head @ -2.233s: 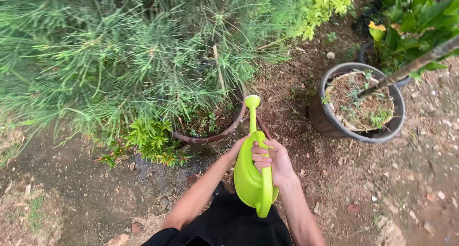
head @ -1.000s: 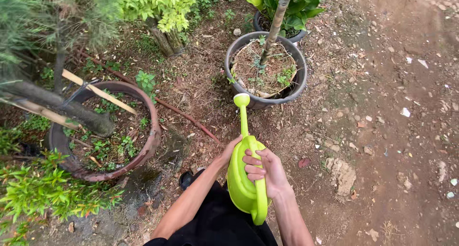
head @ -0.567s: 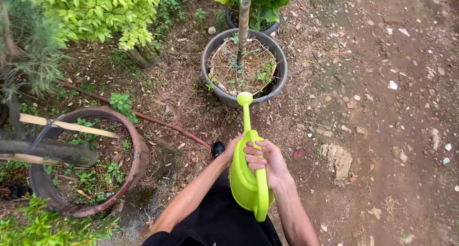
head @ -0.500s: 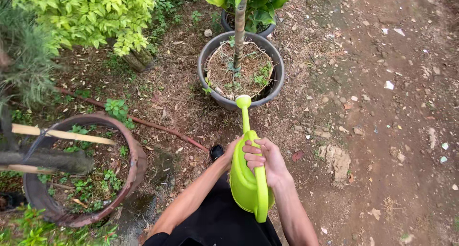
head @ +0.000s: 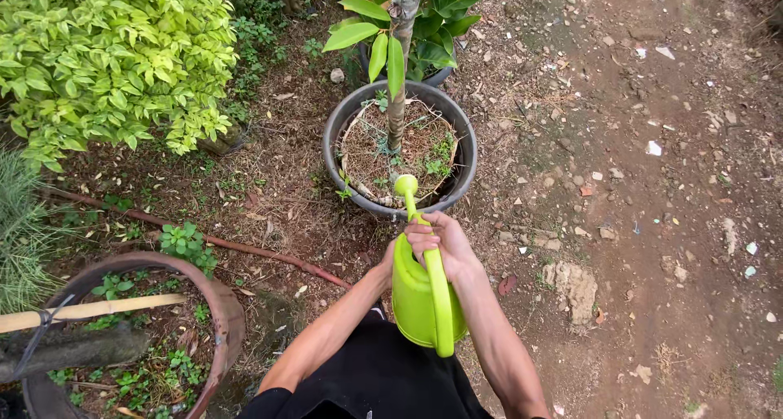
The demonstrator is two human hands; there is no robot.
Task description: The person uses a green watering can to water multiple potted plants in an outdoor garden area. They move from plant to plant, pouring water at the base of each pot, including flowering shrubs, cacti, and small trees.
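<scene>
The lime-green plastic watering can [head: 420,293] is being gripped at its handle by the closed right hand [head: 440,244] and steadied by the left hand [head: 390,260], whose grip is hidden, so its spout is being aimed over the round grey plastic pot [head: 400,146].

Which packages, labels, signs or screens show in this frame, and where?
None: no package, label, sign or screen is in view.
Only small pale scraps lie on the dirt at right, too small to tell what they are.
Both hands, the right hand on the handle, hold a plain lime-green watering can with no label showing, its spout over the grey pot.
</scene>
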